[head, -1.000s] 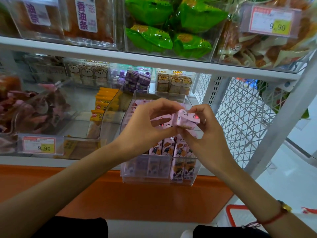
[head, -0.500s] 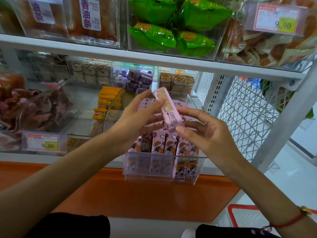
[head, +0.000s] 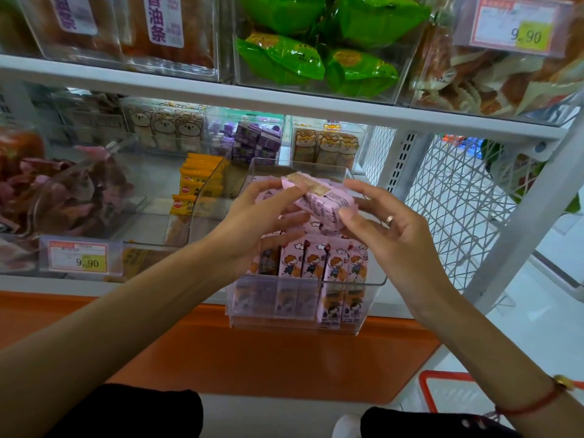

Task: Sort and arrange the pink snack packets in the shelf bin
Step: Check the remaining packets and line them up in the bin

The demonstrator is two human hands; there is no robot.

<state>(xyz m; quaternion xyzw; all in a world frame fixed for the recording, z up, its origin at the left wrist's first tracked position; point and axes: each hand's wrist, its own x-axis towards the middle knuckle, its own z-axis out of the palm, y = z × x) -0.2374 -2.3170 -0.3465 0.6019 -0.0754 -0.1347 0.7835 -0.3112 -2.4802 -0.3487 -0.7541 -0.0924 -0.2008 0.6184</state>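
Note:
A clear plastic bin (head: 303,324) juts out from the lower shelf, with a row of upright pink snack packets (head: 311,257) at its front. Above the bin, both hands hold one pink packet (head: 322,200) lying sideways, its printed back facing up. My left hand (head: 252,222) pinches its left end between fingers and thumb. My right hand (head: 392,229) holds the right end with thumb and fingertips, the other fingers spread. More pink packets lie loose under the held one, mostly hidden by my hands.
Yellow packets (head: 196,181) and purple boxes (head: 256,140) sit in bins to the left and behind. A price tag (head: 79,257) reads 9.90. Green packets (head: 316,61) fill a bin on the upper shelf. A wire mesh panel (head: 448,197) stands right; a red basket (head: 442,390) is below.
The packet has been turned from upright on end to lying sideways with its back up, and both hands have lowered it slightly toward the bin.

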